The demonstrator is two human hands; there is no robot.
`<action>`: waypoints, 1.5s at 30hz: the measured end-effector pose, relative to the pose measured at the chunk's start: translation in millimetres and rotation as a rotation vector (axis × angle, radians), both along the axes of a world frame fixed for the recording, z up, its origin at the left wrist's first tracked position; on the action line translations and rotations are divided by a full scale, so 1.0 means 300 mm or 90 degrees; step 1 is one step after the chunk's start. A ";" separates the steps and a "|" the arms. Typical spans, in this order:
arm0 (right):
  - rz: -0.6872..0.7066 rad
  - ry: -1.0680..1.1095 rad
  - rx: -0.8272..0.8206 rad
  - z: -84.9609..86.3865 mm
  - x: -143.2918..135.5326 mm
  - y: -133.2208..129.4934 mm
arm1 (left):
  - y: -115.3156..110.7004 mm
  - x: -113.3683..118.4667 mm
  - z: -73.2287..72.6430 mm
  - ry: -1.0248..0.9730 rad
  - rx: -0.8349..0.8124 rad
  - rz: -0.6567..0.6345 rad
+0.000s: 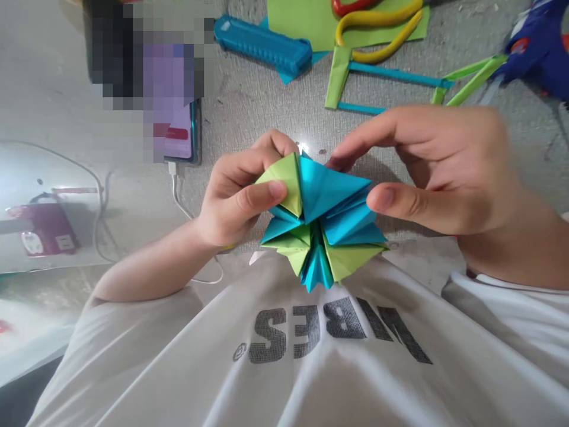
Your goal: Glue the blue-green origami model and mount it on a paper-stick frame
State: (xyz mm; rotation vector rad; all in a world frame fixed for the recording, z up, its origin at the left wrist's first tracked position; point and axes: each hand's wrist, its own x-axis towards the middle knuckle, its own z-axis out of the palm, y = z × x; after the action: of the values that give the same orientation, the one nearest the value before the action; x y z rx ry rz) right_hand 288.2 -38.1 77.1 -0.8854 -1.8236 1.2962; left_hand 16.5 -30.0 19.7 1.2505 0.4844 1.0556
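A folded paper piece (pixel 335 190) with blue and light green pointed flaps is held up in front of the white shirt. My left hand (pixel 242 193) pinches its upper left green flap, thumb on top and fingers behind. On the other side, my right hand (pixel 435 172) has its thumb and forefinger spread apart around the blue flaps. The right thumb tip is at the edge of the blue folds, and the forefinger tip is partly hidden behind the paper.
Beyond the hands lie a blue cutter (pixel 262 44), yellow-handled scissors (pixel 377 29), a green sheet (pixel 302 18), a green and blue paper strip frame (pixel 338 77) and a blue glue gun (pixel 540 53). A phone (pixel 180 136) with a white cable (pixel 175 184) sits at the left.
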 end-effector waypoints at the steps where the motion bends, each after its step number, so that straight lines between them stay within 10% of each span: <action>1: -0.030 -0.007 0.042 -0.006 0.002 0.003 | 0.006 0.002 -0.009 -0.004 0.002 0.026; 8: -0.185 -0.150 0.236 0.009 0.058 0.021 | 0.018 -0.005 -0.038 -0.047 0.051 0.012; 16: 0.112 -0.135 0.106 0.059 0.108 0.049 | 0.012 0.003 -0.049 -0.038 0.129 0.090; 29: 0.161 -0.007 -0.296 0.026 0.013 0.008 | -0.026 -0.015 0.042 -0.003 -0.063 -0.082; 45: 0.085 0.061 -0.272 -0.004 -0.031 -0.009 | -0.017 -0.026 0.095 0.028 -0.187 -0.206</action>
State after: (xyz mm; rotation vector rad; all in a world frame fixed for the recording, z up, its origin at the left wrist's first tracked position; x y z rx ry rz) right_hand 279.0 -40.9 76.0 -0.9125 -1.5783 1.8232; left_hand 8.8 -35.2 48.3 1.0485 0.4353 0.6581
